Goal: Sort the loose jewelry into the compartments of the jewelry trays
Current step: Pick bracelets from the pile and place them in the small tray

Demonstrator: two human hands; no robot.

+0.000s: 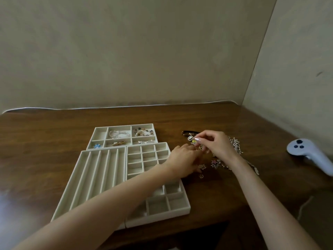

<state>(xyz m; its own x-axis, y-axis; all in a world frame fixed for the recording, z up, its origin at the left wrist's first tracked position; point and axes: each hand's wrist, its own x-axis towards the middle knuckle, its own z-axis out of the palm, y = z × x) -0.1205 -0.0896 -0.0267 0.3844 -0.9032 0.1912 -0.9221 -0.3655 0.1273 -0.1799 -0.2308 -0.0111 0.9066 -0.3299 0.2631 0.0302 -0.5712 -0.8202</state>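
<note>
Three beige jewelry trays lie on a brown wooden table. The back tray (pixel 100 134) holds bracelets and small pieces in its compartments. A front left tray (pixel 84 179) has long slots, and a front right tray (pixel 177 212) has many small squares. Right of the trays lies a heap of loose jewelry (pixel 236 147) with chains, beads and a pink charm (pixel 214 162). My left hand (pixel 182 159) reaches across the grid tray into the heap, fingers curled among small gold pieces. My right hand (pixel 214 143) is above the heap and pinches a small piece between thumb and forefinger.
A white game controller (pixel 310 154) lies at the table's right edge. Beige walls stand behind the table and to its right. A dark strap with a round pendant (pixel 189 135) lies at the back of the heap.
</note>
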